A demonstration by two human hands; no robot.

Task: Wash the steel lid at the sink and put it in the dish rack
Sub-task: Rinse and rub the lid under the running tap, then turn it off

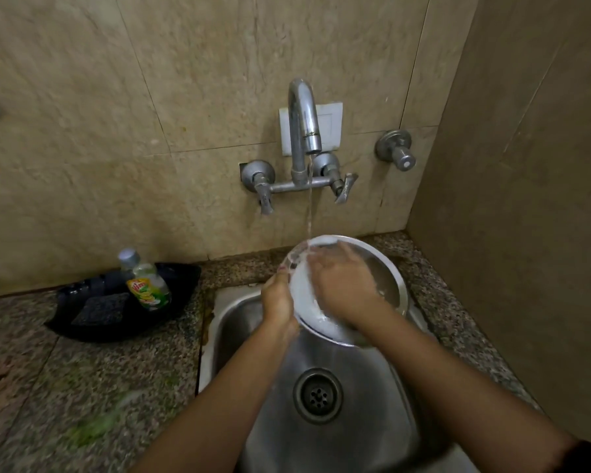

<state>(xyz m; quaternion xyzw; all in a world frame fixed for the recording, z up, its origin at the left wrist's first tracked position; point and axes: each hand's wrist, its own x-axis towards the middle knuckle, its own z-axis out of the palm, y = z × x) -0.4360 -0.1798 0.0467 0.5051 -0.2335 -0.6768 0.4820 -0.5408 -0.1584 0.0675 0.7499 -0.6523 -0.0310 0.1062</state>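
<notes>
The round steel lid (pixel 386 271) is held tilted over the steel sink (pixel 338 448), its hollow side facing me. A thin stream of water from the tap (pixel 304 121) lands on its upper left rim. My left hand (pixel 277 302) grips the lid's left edge, thumb over the rim. My right hand (pixel 343 285) lies flat inside the lid, palm against the wet surface, and covers its middle. No dish rack is in view.
A black tray (pixel 82 322) on the granite counter at the left holds a dish soap bottle (pixel 147 285) and a dark scrub pad (pixel 99 307). Tap handles (pixel 265 196) stick out of the tiled wall. A side wall closes in on the right. The drain (pixel 318 394) sits below my arms.
</notes>
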